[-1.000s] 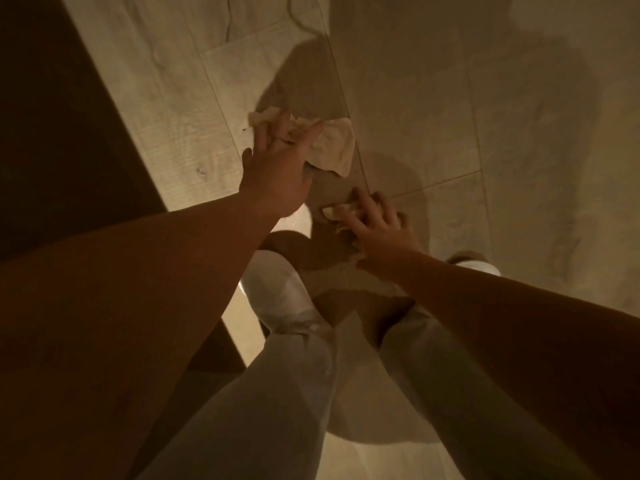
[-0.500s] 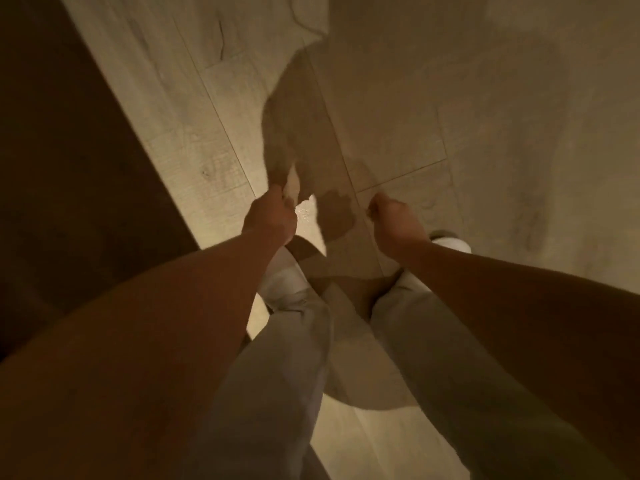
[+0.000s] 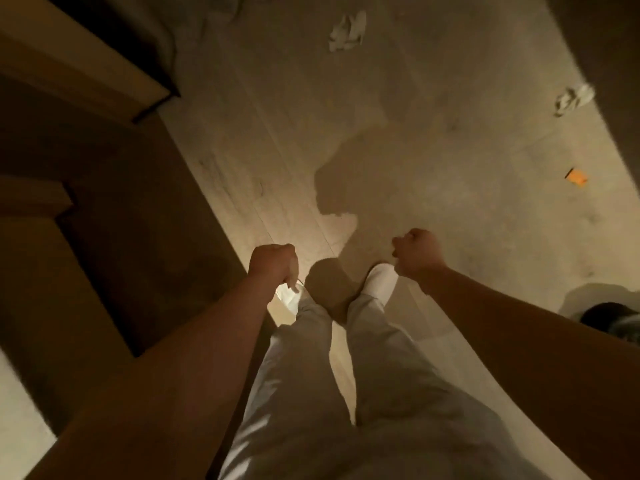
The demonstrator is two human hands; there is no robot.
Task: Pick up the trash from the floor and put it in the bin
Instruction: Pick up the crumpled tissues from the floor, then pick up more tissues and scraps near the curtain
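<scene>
Pale wood-look flooring (image 3: 433, 109) fills the upper part of our view, dimly lit and blurred. Our left hand (image 3: 273, 266) hangs at about six o'clock from the middle of the view, curled into a fist with the fingers pressed together. A thin pale sliver (image 3: 297, 284) shows at its lower edge, but we cannot tell whether it is trash held in the fist or part of the shoe beneath. Our right hand (image 3: 417, 252) is just to the right of the left one, also closed in a fist with the fingers tucked in. We cannot tell what, if anything, it grips.

Trash lies loose on the floor. One crumpled white paper (image 3: 348, 31) sits at twelve o'clock, well apart from both hands. A second crumpled white wad (image 3: 573, 98) lies at about two o'clock near the right edge. A small orange scrap (image 3: 576, 176) lies at three o'clock, below the second wad and apart from it.

Below the hands we see our legs in light trousers (image 3: 311, 393) and a white shoe (image 3: 379, 282) just beside the right wrist. At four o'clock, by the right forearm, a dark round shape (image 3: 613, 320) shows at the edge; we cannot tell whether it is the bin. Dark furniture (image 3: 104, 220) takes up the nine o'clock side.
</scene>
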